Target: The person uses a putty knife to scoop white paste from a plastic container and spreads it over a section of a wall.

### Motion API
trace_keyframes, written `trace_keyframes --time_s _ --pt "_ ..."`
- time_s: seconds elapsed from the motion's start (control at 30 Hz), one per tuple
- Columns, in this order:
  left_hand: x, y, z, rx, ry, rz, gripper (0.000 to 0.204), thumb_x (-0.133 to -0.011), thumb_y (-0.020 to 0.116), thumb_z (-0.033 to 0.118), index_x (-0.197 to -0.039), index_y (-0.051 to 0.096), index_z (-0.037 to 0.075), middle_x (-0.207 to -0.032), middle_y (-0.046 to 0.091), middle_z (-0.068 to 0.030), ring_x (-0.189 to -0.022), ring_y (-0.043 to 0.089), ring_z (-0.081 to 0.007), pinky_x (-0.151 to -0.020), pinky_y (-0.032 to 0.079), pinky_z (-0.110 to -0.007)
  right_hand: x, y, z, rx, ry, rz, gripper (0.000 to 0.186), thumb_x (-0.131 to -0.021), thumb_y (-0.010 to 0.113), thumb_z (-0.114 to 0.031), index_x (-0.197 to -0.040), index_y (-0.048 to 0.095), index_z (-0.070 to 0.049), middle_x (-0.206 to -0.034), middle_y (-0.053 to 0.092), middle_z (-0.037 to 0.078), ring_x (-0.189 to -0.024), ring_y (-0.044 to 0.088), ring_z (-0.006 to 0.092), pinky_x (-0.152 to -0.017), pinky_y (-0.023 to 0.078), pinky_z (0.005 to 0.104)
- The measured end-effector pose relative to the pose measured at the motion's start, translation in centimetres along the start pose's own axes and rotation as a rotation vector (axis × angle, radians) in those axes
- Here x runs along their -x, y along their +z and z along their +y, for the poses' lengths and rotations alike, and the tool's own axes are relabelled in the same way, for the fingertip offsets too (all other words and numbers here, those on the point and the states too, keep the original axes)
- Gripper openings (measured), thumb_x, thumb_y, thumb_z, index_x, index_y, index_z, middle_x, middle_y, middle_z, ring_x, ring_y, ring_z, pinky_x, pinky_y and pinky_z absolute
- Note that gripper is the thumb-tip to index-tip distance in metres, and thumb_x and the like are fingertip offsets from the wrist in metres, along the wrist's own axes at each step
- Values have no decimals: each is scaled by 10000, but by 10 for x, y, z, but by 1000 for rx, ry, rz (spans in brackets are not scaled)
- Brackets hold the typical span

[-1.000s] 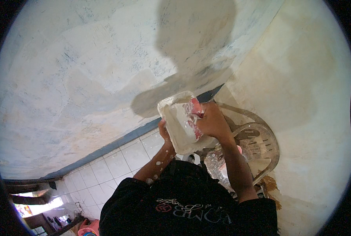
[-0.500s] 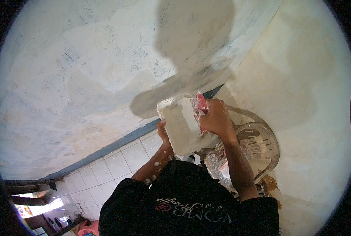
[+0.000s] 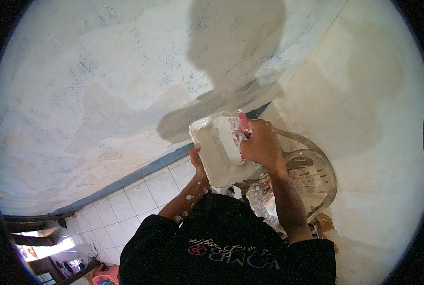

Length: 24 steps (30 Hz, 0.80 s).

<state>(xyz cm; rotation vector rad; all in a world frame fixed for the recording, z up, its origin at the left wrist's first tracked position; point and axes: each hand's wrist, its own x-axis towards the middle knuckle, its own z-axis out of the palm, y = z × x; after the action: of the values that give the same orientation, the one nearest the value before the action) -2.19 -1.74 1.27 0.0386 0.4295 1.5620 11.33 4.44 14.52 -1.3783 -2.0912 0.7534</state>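
Two hands in play, one tray between them! The left hand [image 3: 197, 157] clasps the single off-white rectangular tray [image 3: 223, 180] by its left side, thumb up at the rim, holding it out in front of the body. Over on its right side, the right hand [image 3: 263, 143] is closed around one red tool [image 3: 243, 123], likely a scraper, though fingers and smears hide much of it. White paste [image 3: 209, 142] coats the tool and spreads inside the tray. Two walls here, a patchy blue-white one [image 3: 102, 71] and a cream one [image 3: 364, 99], with one blue band [image 3: 145, 169] above white tiles [image 3: 145, 194]. One slotted chair [image 3: 311, 179] stands beyond the right forearm, one pink container [image 3: 108, 274] at lower left. And the writing: one black shirt [image 3: 207, 223], its pale lettering upside down, beside one round red emblem.
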Motion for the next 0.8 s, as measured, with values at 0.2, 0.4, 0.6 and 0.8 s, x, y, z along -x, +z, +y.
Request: trace_keyframes --time_s 0.2,0.4,0.6,0.8 --pt "7 21 7 -131 5 31 805 -669 529 535 -1326 412 84 -1273 489 -140 -1136 481 -313 -979 379 -443 3 3 -11 171 -17 33 149 -636 606 -131 -712 615 -3 -692 606 223 -700 595 412 -667 459 502" --pt "2 19 4 -41 15 -2 812 -650 550 516 -1320 408 80 -1244 500 -152 -1122 489 -326 -967 389 -448 6 12 -18 147 -35 -30 196 -615 622 -140 -764 628 -13 -729 621 207 -742 609 385 -697 470 480" --pt "0 12 5 -136 53 44 815 -653 549 512 -1322 385 77 -1227 500 -170 -1095 507 -330 -956 404 -452 3 19 -14 6 -155 32 138 -632 584 -80 -719 598 26 -597 563 224 -609 583 411 -587 462 429" --pt "-3 14 5 -42 46 -1 801 -676 531 532 -1324 391 84 -1229 507 -155 -1107 502 -329 -953 408 -458 0 33 -1 64 -146 20 136 -661 602 -91 -719 602 31 -586 553 226 -570 574 396 -544 442 434"
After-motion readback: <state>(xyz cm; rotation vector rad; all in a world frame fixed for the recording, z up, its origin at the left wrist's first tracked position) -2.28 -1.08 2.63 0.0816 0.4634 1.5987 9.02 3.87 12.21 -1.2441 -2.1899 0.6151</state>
